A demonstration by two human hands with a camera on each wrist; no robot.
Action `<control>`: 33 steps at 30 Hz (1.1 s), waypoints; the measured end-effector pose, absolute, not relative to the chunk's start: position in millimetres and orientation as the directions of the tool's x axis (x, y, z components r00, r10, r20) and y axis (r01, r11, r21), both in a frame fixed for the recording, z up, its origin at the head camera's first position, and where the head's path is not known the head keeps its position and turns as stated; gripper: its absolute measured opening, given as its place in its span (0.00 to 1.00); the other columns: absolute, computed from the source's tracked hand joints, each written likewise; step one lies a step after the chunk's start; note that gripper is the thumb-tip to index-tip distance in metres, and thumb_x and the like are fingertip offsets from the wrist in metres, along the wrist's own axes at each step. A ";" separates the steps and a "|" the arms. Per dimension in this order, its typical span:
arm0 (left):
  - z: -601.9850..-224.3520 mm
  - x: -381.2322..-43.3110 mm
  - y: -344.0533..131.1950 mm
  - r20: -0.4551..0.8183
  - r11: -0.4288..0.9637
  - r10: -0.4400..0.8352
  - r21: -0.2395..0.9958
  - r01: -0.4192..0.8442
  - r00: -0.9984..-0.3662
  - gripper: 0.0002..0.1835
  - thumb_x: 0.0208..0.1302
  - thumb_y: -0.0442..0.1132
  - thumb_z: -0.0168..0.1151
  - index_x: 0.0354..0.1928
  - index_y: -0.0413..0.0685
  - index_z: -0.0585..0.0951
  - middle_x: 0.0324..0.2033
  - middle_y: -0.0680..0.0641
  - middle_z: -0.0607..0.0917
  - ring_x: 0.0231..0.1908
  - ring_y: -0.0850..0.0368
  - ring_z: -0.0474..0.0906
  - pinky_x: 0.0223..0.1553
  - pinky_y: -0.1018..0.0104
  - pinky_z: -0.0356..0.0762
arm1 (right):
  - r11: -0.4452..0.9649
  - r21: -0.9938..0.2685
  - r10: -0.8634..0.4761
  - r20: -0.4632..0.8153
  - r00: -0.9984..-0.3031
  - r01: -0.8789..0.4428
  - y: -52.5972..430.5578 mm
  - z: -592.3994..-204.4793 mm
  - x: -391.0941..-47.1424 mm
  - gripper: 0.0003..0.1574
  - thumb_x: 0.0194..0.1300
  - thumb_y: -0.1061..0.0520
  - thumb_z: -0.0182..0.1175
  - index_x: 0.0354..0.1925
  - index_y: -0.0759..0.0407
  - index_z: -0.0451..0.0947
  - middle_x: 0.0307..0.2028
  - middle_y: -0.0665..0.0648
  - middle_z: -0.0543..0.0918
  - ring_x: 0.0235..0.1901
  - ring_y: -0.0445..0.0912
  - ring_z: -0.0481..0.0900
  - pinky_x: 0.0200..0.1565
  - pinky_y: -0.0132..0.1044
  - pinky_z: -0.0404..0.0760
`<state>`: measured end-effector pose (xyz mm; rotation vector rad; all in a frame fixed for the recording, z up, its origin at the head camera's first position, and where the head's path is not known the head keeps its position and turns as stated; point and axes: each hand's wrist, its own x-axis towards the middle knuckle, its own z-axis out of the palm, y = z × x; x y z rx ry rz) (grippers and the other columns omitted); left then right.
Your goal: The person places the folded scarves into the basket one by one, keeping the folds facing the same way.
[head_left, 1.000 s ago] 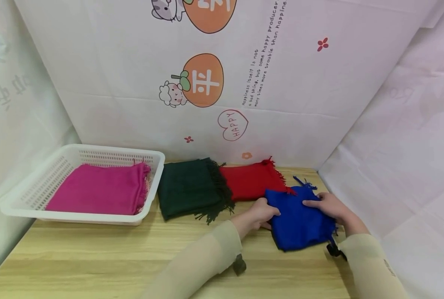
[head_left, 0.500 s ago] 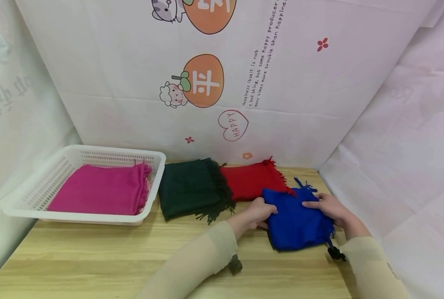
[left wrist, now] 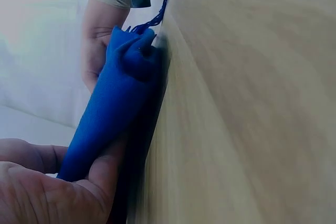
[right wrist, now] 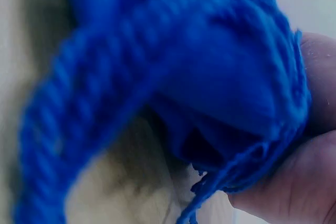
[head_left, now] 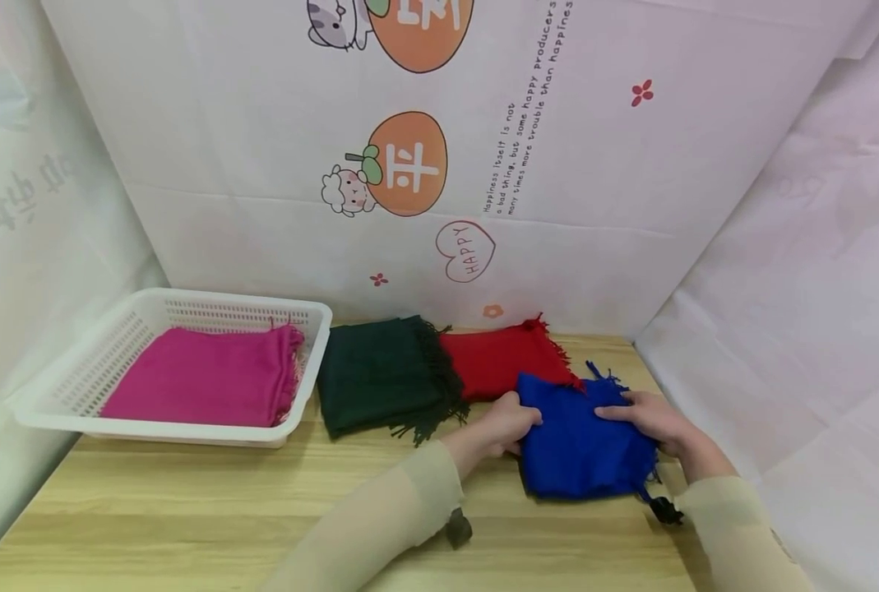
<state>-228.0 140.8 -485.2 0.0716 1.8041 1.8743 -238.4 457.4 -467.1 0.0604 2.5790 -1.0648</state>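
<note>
A folded blue scarf with fringe lies at the right of the table, its top left corner against the red scarf. My left hand pinches the blue scarf's left edge, thumb on top and fingers beneath. On the opposite side, my right hand grips the fringed edge with the thumb lying over the cloth. Seen from the left wrist, the blue roll of cloth is slightly raised along its edge. Close up in the right wrist view, blurred twisted tassels hang before the right hand.
A white plastic basket holding a folded magenta scarf stands at the left. Between it and the red scarf lies a folded dark green scarf. White printed sheets enclose the wooden table at the back and sides.
Both hands keep their hold on the blue scarf. Its left side and my left hand have shifted a little to the left. The other scarves and the basket stay in place.
</note>
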 end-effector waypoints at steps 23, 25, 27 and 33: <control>-486.2 -229.5 102.8 -0.267 0.057 0.453 0.961 -0.271 -0.851 0.25 0.73 0.33 0.63 0.68 0.33 0.72 0.57 0.39 0.83 0.50 0.42 0.87 0.51 0.33 0.89 | 0.583 -0.797 -0.225 -0.343 -0.912 0.156 436.5 -470.0 -228.5 0.60 0.80 0.43 0.69 0.84 0.79 0.51 0.79 0.79 0.66 0.72 0.68 0.76 0.65 0.52 0.85; -486.3 -229.8 98.8 -0.262 0.045 0.466 0.961 -0.273 -0.845 0.25 0.73 0.33 0.63 0.68 0.33 0.72 0.56 0.38 0.83 0.50 0.41 0.88 0.50 0.34 0.89 | 0.586 -0.796 -0.228 -0.345 -0.910 0.155 434.4 -469.0 -227.9 0.62 0.80 0.43 0.69 0.84 0.80 0.48 0.80 0.81 0.63 0.74 0.70 0.73 0.66 0.53 0.84; -486.4 -229.8 95.2 -0.266 0.040 0.475 0.959 -0.282 -0.839 0.25 0.73 0.33 0.63 0.68 0.32 0.72 0.56 0.38 0.83 0.50 0.41 0.88 0.50 0.33 0.89 | 0.578 -0.801 -0.241 -0.349 -0.906 0.155 432.4 -468.5 -227.6 0.62 0.81 0.43 0.69 0.84 0.80 0.47 0.80 0.81 0.62 0.74 0.70 0.73 0.66 0.52 0.83; -484.4 -228.8 84.6 -0.282 0.049 0.500 0.953 -0.298 -0.819 0.26 0.74 0.33 0.63 0.69 0.31 0.70 0.56 0.37 0.83 0.50 0.41 0.88 0.50 0.33 0.89 | 0.521 -0.843 -0.299 -0.331 -0.895 0.138 427.7 -465.3 -225.7 0.53 0.81 0.46 0.69 0.84 0.75 0.57 0.76 0.74 0.73 0.68 0.60 0.81 0.61 0.42 0.86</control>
